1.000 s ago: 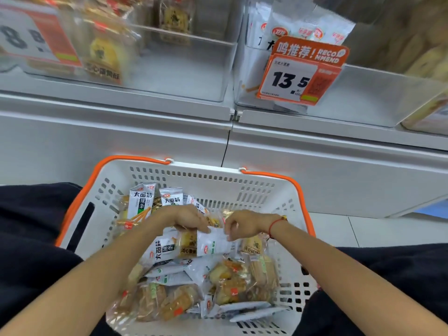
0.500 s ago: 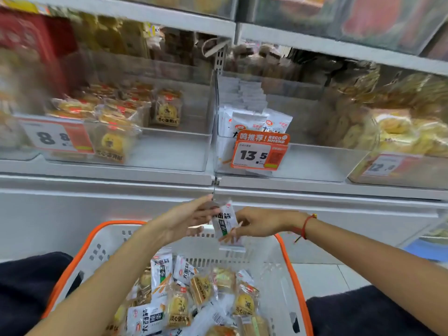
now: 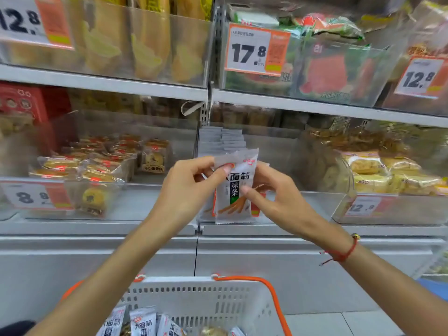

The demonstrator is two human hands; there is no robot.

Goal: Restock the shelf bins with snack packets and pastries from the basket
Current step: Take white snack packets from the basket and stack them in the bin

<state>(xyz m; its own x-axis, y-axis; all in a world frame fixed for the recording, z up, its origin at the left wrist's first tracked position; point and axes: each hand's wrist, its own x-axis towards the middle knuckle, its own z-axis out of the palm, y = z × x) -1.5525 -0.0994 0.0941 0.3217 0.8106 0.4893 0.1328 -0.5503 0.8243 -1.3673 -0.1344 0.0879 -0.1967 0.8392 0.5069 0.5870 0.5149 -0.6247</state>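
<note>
A white snack packet (image 3: 234,190) with black and green lettering hangs upright in front of the middle clear shelf bin (image 3: 278,207). My left hand (image 3: 191,187) pinches its upper left corner. My right hand (image 3: 274,197) grips its right side. Behind the packet, a row of similar white packets (image 3: 223,139) stands in that bin. Below, the white basket (image 3: 206,297) with orange handles holds more white packets (image 3: 143,322) and a pastry, partly cut off by the frame's bottom edge.
The left bin (image 3: 109,202) holds wrapped yellow pastries (image 3: 97,166) behind an 8.8 price tag (image 3: 34,196). The right bin (image 3: 392,209) holds yellow cakes. The upper shelf (image 3: 315,106) carries bins with 12.8 and 17.8 tags. A grey cabinet front (image 3: 266,267) stands below the shelf.
Both hands have lifted one white packet out of the basket up to the middle bin's front. The view has tilted up from the basket to the shelves.
</note>
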